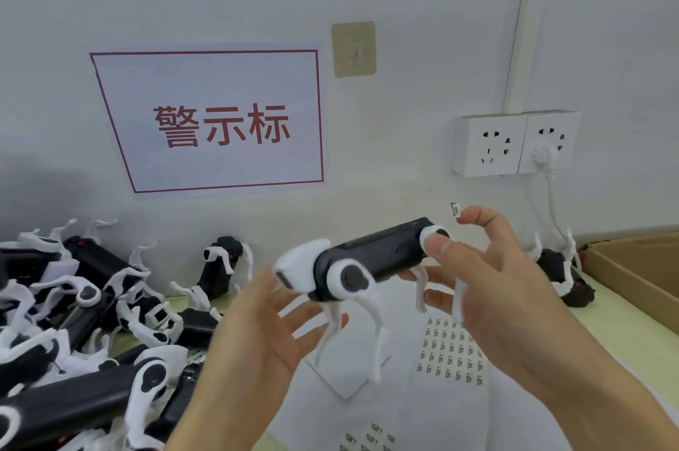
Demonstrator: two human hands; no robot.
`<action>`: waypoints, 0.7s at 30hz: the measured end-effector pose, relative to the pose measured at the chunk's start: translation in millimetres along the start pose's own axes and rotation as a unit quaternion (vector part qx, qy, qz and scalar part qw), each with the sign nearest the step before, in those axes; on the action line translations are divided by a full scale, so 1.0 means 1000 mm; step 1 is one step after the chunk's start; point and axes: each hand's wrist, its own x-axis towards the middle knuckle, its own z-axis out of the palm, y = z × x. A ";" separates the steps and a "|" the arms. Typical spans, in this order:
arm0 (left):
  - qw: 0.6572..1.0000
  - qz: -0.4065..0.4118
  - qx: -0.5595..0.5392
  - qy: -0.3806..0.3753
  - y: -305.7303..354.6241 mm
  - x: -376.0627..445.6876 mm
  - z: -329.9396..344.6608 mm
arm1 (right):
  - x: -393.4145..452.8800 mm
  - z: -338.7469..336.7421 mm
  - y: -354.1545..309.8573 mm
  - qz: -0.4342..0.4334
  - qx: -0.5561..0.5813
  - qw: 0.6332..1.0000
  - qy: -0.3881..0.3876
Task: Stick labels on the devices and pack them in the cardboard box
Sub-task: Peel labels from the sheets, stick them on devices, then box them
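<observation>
Holding device (367,259), right grip (488,278), box edge (624,267) near

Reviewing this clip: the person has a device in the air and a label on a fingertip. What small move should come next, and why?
Probably press the small label onto the device's dark body. The right hand grips the device's rear end with the label stuck on a raised fingertip, not yet applied. The left hand is open under the front, so it should steady the device first.

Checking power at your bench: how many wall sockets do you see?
2, side by side on the wall at right: the left socket is free, the right socket has a white plug in it.
</observation>
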 end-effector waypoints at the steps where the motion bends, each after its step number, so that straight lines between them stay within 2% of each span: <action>1: 1.000 -0.016 -0.017 -0.011 0.006 -0.004 -0.004 | -0.001 -0.001 -0.001 0.004 -0.024 1.000 -0.015; 2: 0.998 -0.045 -0.006 -0.034 0.015 -0.006 -0.003 | -0.003 -0.001 -0.002 0.012 -0.053 0.998 -0.027; 4: 0.984 -0.085 0.135 -0.085 0.024 -0.008 0.003 | -0.005 -0.001 -0.002 0.027 -0.113 0.993 -0.034; 5: 0.963 -0.082 0.203 -0.159 0.023 -0.014 -0.002 | -0.006 0.001 -0.001 0.033 -0.140 0.989 -0.033; 6: 0.938 -0.083 0.273 -0.198 0.024 -0.022 -0.002 | -0.007 0.004 -0.001 0.040 -0.161 0.985 -0.035; 8: 0.909 -0.092 0.355 -0.199 0.022 -0.018 0.009 | -0.008 0.009 0.000 0.052 -0.197 0.978 -0.043; 9: 0.909 -0.105 0.359 -0.187 0.022 -0.014 0.013 | -0.008 0.011 0.001 0.057 -0.208 0.976 -0.044; 12: 0.926 -0.068 0.325 -0.181 0.017 -0.019 0.008 | -0.009 0.015 -0.001 0.055 -0.176 0.983 -0.013; 17: 0.964 0.009 0.235 -0.123 0.000 -0.009 0.014 | -0.005 0.014 -0.010 -0.017 -0.176 0.972 0.151; 21: 0.974 0.061 0.195 -0.095 -0.008 -0.007 0.022 | -0.006 0.021 -0.022 0.016 -0.126 0.985 0.113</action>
